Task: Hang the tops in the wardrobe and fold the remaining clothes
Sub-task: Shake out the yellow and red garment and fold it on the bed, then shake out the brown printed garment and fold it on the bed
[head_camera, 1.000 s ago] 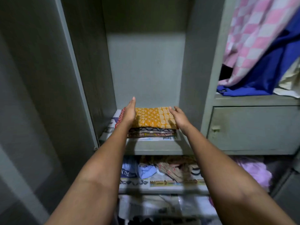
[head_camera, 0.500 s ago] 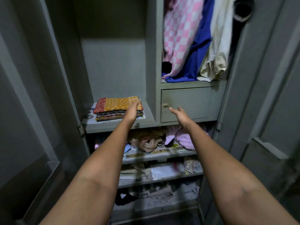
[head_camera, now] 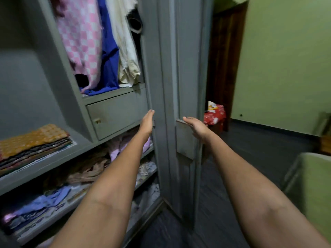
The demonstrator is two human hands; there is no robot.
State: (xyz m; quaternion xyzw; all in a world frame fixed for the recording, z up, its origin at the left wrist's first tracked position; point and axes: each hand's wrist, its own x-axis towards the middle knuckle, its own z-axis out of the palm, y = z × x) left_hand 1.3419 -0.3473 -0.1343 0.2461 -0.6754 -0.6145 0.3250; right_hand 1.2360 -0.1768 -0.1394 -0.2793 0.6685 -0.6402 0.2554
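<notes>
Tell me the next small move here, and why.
Probably take hold of the wardrobe door with the right hand and swing it shut: tops hang inside, the folded stack sits on its shelf, and both open hands, left hand included, hold nothing.

wardrobe point(head_camera: 114, 113): grey
hanging top point(head_camera: 80, 36): pink and white checks
second top point(head_camera: 109, 51): royal blue
third top point(head_camera: 125, 51): cream
top folded cloth point(head_camera: 32, 138): orange-yellow, small pale print
bag point(head_camera: 215, 115): red, white print
wall point(head_camera: 286, 59): light green

a red patterned bag point(head_camera: 214, 116) sits by a dark wooden door point(head_camera: 224, 56) and green wall point(head_camera: 286, 56).
</notes>
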